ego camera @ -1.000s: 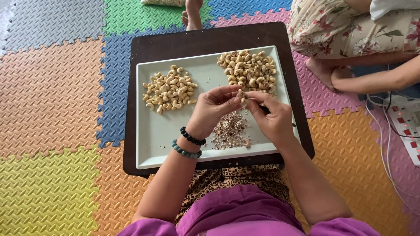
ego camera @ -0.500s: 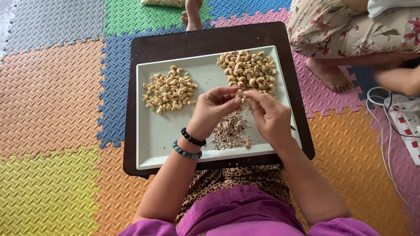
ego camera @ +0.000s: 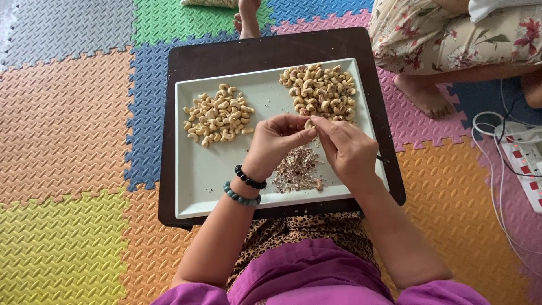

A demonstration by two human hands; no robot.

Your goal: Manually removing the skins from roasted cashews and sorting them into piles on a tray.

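Change: since a second ago your two hands have closed in a little tighter over the tray's middle, and the cashew between them has shifted only slightly; the co-worker's forearm at the right edge has gone from view.
Meaning: I judge you are partway through skinning this one nut; it has not yet joined either pile.
Left hand: your left hand is curled, fingertips pinching the cashew from the left.
Right hand: your right hand is closed on the same nut from the right, thumb and forefinger on it.
Cashew place: held above the white tray, just below the speckled pile.
Piles: the pale pile lies at the tray's left, well apart; the skin scraps lie under your hands.
Tabletop: the dark tabletop carries the tray.
Packages, labels, signs: only a white power strip on the floor mats at the right edge; a pale bag at the top edge, cut off.
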